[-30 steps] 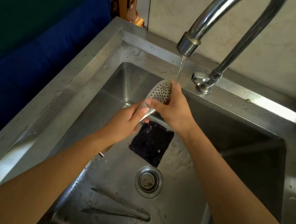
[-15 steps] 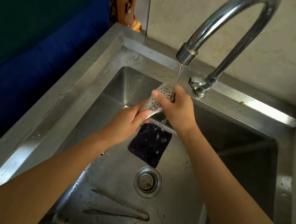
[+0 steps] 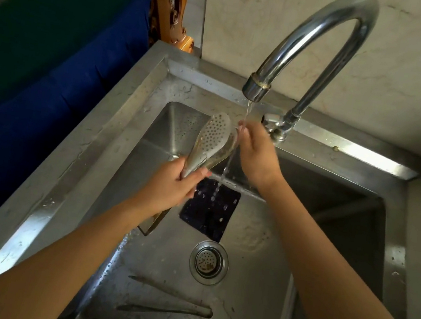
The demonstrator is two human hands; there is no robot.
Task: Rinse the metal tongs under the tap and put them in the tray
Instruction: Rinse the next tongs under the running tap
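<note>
- Left hand is clenched around the middle of the metal tongs, holding them tilted up over the sink.
- Right hand is loose with fingers spread, gripping nothing, just right of the perforated tong heads and touching the water stream.
- Both tong heads sit close together just left of the stream, below the spout of the curved tap; the hinged end pokes out below the left wrist.
- Inside the steel sink basin lie 1 dark rectangular mat speckled with drops, a round drain strainer nearer the person, and wet streaks on the floor.
- Water lands on the mat.
</note>
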